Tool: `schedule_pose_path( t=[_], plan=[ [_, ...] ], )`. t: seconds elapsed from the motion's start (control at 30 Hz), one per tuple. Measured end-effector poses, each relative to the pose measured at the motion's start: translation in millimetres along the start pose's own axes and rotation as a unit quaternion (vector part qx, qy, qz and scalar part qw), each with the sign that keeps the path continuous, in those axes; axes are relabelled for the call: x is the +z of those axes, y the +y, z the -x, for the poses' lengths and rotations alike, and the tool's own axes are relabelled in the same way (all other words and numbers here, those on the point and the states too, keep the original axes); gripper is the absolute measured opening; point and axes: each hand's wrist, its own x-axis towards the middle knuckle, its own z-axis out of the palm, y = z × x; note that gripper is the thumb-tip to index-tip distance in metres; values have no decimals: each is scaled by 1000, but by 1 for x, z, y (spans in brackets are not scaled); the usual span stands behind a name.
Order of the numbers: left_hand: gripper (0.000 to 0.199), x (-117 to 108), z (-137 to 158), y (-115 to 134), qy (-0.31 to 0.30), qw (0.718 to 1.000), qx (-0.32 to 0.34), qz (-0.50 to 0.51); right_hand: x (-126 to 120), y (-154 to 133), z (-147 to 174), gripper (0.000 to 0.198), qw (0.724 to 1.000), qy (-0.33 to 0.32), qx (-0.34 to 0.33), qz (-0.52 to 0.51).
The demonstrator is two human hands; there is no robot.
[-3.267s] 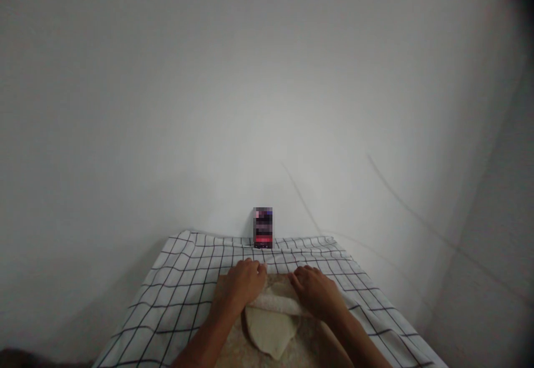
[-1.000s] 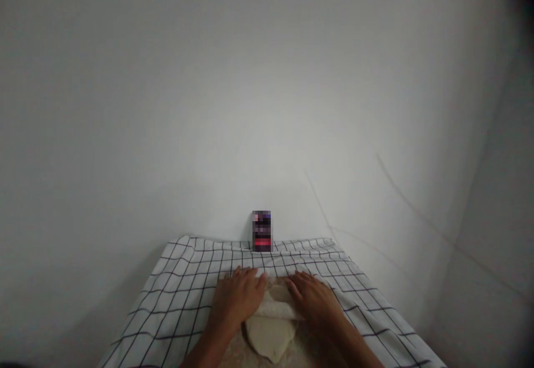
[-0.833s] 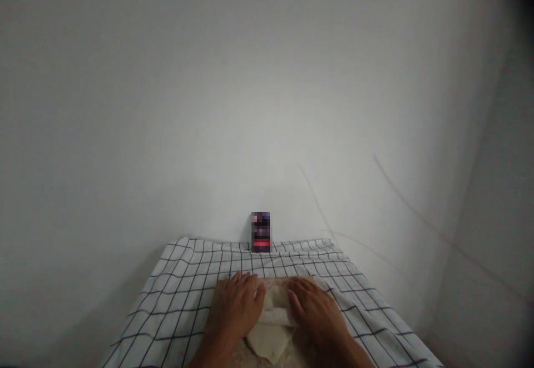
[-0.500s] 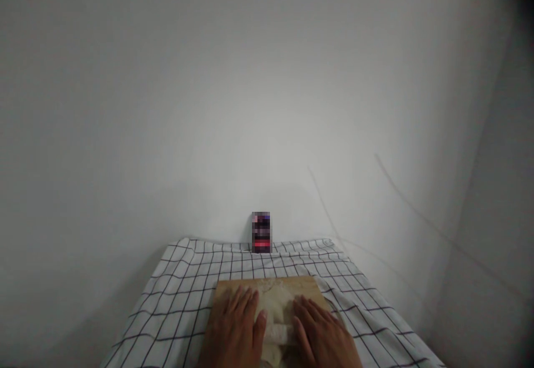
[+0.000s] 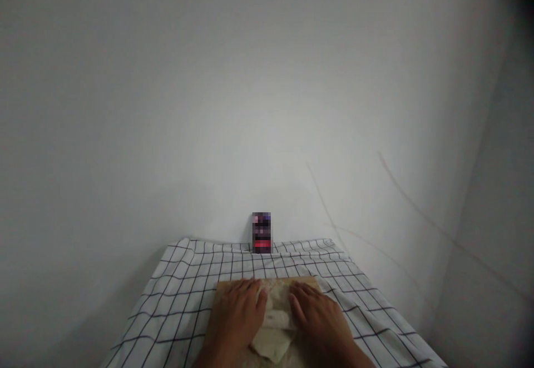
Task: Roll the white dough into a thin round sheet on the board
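A wooden board (image 5: 227, 286) lies on the cloth in front of me, dusted with what looks like flour. On it is a flattened sheet of pale dough (image 5: 273, 347). Across the dough runs a pale rolling pin (image 5: 277, 319); only its middle shows, and its ends are hidden under my hands. My left hand (image 5: 240, 312) lies over the pin's left end, fingers stretched forward and thumb toward the middle. Over the right end is my right hand (image 5: 321, 315), palm down, its fingers also extended and its thumb pointing inward.
A white cloth with a dark grid pattern (image 5: 175, 296) covers the table, with folds at the right. At the far edge a small upright device with a blurred-out screen (image 5: 262, 233) leans against the white wall (image 5: 267, 107). Thin dark lines cross the wall at right.
Both hands and the rolling pin have moved forward, toward the far edge of the board. More of the dough shows on the near side of the pin.
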Motion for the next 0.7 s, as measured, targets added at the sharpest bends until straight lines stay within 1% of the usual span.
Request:
schedule_pose_path(
  t=[0.1, 0.17, 0.23, 0.3, 0.37, 0.43, 0.57, 0.7],
  plan=[
    [42, -6, -21, -5, -55, 998, -2, -1, -3, 5, -19, 43, 1000, -8, -22, 0],
    [43, -8, -35, -7, -90, 995, -36, 5, -4, 10, -31, 44, 999, -23, -24, 1],
    [44, -9, -47, -8, -117, 991, -69, 4, -4, 13, -43, 44, 999, -48, 7, -12],
    [44, -8, -58, -8, -133, 988, -73, -4, -4, 17, -52, 44, 996, -68, 46, -28],
    [45, -6, -66, -8, -130, 989, -71, -10, -2, 19, -59, 46, 994, -77, 72, -34],
    [49, -2, -71, -10, -122, 989, -81, -12, 1, 22, -64, 48, 993, -78, 82, -34],
    [53, 6, -77, -15, -104, 989, -104, -7, 6, 24, -67, 48, 992, -76, 93, -31],
    [52, 10, -78, -16, -96, 989, -108, -7, 8, 25, -67, 47, 993, -71, 91, -29]
  ],
)
